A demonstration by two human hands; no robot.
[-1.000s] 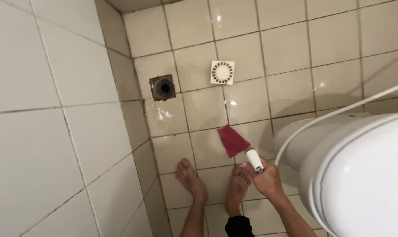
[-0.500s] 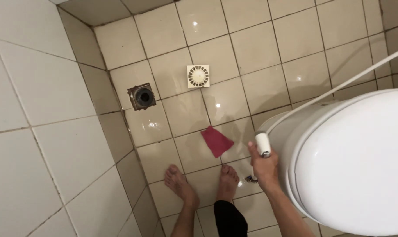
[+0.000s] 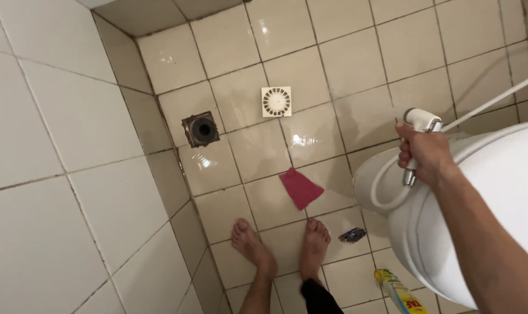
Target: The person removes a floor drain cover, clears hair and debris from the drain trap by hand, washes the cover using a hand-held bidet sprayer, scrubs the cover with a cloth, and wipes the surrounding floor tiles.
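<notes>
My right hand (image 3: 424, 156) grips a white hand-held spray nozzle (image 3: 421, 121) with a white hose (image 3: 491, 102) that runs up to the right and loops below the hand. The hand is raised beside the front of a white toilet (image 3: 496, 197), over the wet tiled floor. A pink cloth (image 3: 300, 187) lies flat on the floor left of the toilet, just ahead of my bare feet (image 3: 281, 247). My left hand is out of view.
A white square floor drain cover (image 3: 276, 101) and an open dark drain hole (image 3: 201, 129) sit near the tiled wall (image 3: 60, 174) on the left. A small dark object (image 3: 352, 235) and a yellow-green bottle (image 3: 400, 292) lie by the toilet base.
My right hand has risen and moved right with the spray nozzle, from low near the feet to beside the toilet. The view has shifted so that the toilet takes up more of the right side.
</notes>
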